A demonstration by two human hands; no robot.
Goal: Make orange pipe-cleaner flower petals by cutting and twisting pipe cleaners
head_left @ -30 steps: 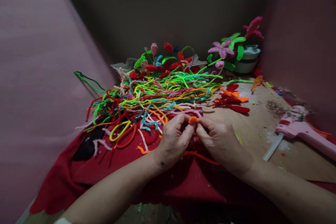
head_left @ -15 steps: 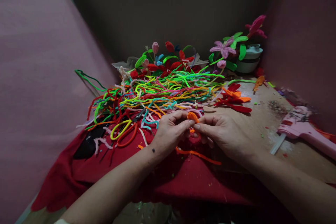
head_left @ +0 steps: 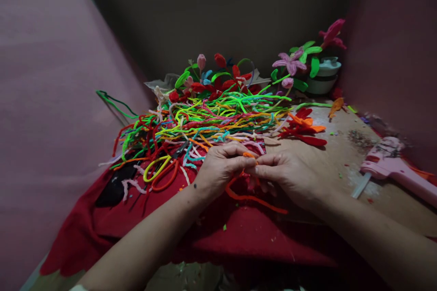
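Note:
My left hand [head_left: 221, 166] and my right hand [head_left: 287, 173] meet at the front of the table, thumbs and index fingers pinched together. Between them they grip an orange fuzzy stem [head_left: 257, 199]; a bent bit of it shows above the fingertips and a long tail curves down and right over the red cloth. The fingers hide most of the bent part. Just behind my hands spreads a pile of coloured fuzzy stems [head_left: 225, 113]. Red and orange petal pieces [head_left: 303, 129] lie behind my right hand.
A pink glue gun [head_left: 392, 163] lies on the brown board [head_left: 327, 163] at the right. Fuzzy flowers [head_left: 290, 62] stand at the back near a pale blue pot [head_left: 322, 79]. A black object [head_left: 112, 188] rests on the red cloth [head_left: 246, 236] at the left.
The orange piece between my fingertips has turned and dropped lower, and less of it shows. My left fingers have moved slightly over it, and its tail now forms a wider curve below.

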